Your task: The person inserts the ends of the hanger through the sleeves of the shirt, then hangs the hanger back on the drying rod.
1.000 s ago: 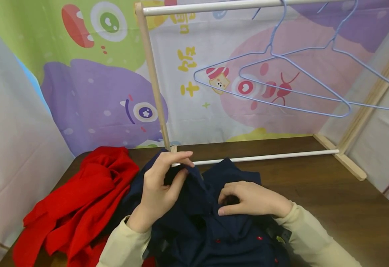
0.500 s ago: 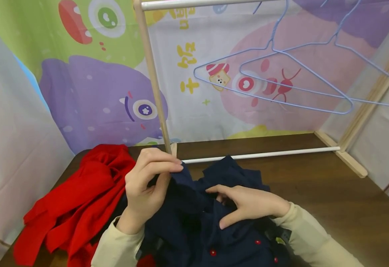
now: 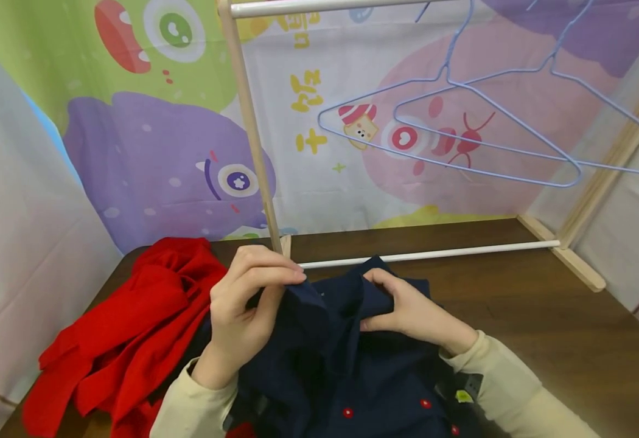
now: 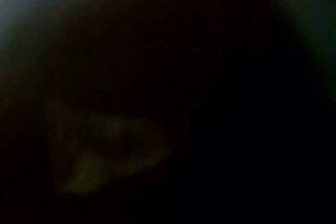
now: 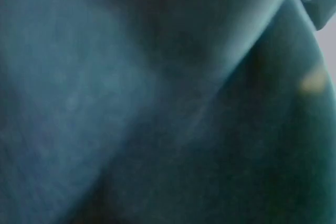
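A dark navy shirt with red buttons lies bunched in front of me in the head view. My left hand pinches its edge near the collar between thumb and fingertips and lifts it a little. Across from it, my right hand pinches the other edge of the opening, thumb on the near side. Blurred cloth of the shirt fills most of the right wrist view. The left wrist view is nearly black, and no detail of the cloth can be made out there.
A red garment lies heaped to the left on the brown table. Behind stands a wooden rack with a white lower bar. Two blue wire hangers, one nearer and one farther, hang from its top rail.
My left hand has moved left with the shirt's edge. My right hand has loosened from the front, shifted up and pinched the opening's right edge, spreading the collar area.
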### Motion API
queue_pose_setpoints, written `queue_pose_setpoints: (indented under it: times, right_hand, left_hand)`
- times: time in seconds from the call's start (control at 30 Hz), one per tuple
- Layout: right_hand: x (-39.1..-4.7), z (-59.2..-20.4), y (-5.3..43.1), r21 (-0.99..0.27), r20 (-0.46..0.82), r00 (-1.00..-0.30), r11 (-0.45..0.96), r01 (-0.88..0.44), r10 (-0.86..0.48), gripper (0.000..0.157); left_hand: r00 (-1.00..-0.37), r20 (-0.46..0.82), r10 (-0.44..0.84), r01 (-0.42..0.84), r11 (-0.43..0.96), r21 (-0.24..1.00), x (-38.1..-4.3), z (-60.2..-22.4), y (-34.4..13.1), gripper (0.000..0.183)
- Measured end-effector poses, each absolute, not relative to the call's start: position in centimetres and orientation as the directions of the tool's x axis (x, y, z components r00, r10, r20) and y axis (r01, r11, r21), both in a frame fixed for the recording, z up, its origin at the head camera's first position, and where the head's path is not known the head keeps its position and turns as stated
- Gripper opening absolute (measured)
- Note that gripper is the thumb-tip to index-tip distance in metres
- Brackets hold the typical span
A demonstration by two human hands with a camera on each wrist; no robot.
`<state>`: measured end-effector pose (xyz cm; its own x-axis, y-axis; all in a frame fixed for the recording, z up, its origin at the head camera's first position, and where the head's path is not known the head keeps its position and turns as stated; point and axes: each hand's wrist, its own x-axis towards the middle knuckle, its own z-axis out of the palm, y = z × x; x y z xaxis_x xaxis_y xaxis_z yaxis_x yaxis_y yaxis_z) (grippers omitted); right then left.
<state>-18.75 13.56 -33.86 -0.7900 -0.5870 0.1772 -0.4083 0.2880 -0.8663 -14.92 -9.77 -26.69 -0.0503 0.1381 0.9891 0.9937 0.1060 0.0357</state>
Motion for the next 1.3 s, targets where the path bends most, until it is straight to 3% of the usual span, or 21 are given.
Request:
queue_pose_setpoints:
  times: [0.2, 0.5, 0.6, 0.8, 0.97, 1.13, 1.23, 1.3]
  right_hand:
    - [-18.8, -33.6, 13.7, -0.89, 0.303, -0.839, 0.182, -0.419, -0.451, 0.042]
    - [-18.8, -33.1, 13.9, -0.861, 0.498, -0.829, -0.035, -0.507, -0.253, 0.033]
    - [-18.6, -32.7, 14.1, -0.852, 0.521, -0.83, -0.076, -0.517, -0.2, 0.033]
    - [-18.2, -31.7, 14.6, -0.786, 0.618, -0.764, -0.142, -0.602, -0.185, 0.039]
    - [-18.1, -31.2, 15.1, -0.741, 0.671, -0.723, -0.163, -0.651, -0.166, 0.042]
    - [-18.0, -30.8, 15.5, -0.714, 0.699, -0.694, -0.224, -0.663, -0.171, 0.044]
    - [-18.0, -30.6, 15.7, -0.699, 0.712, -0.684, -0.263, -0.665, -0.16, 0.044]
    - [-18.0, -30.5, 15.9, -0.692, 0.716, -0.685, -0.275, -0.668, -0.135, 0.044]
  left_hand:
    - [-0.064, 0.981, 0.183, 0.995, 0.083, 0.049, -14.7, -26.5, -9.7, 0.016]
    - [-0.072, 0.963, 0.262, 0.997, 0.003, 0.073, -14.7, -26.5, -10.2, 0.022]
    - [-0.103, 0.949, 0.297, 0.993, -0.032, 0.117, -14.8, -26.6, -10.4, 0.029]
    - [-0.251, 0.927, 0.278, 0.961, -0.047, 0.274, -15.5, -27.3, -10.6, 0.035]
    - [-0.482, 0.851, 0.209, 0.876, 0.104, 0.47, -16.9, -28.3, -11.1, 0.032]
    - [-0.729, 0.608, 0.313, 0.675, 0.183, 0.715, -18.8, -29.3, -12.0, 0.039]
    - [-0.78, 0.432, 0.453, 0.542, 0.145, 0.827, -20.1, -30.1, -12.9, 0.036]
    - [-0.779, 0.305, 0.548, 0.472, 0.191, 0.861, -20.7, -30.7, -13.8, 0.044]
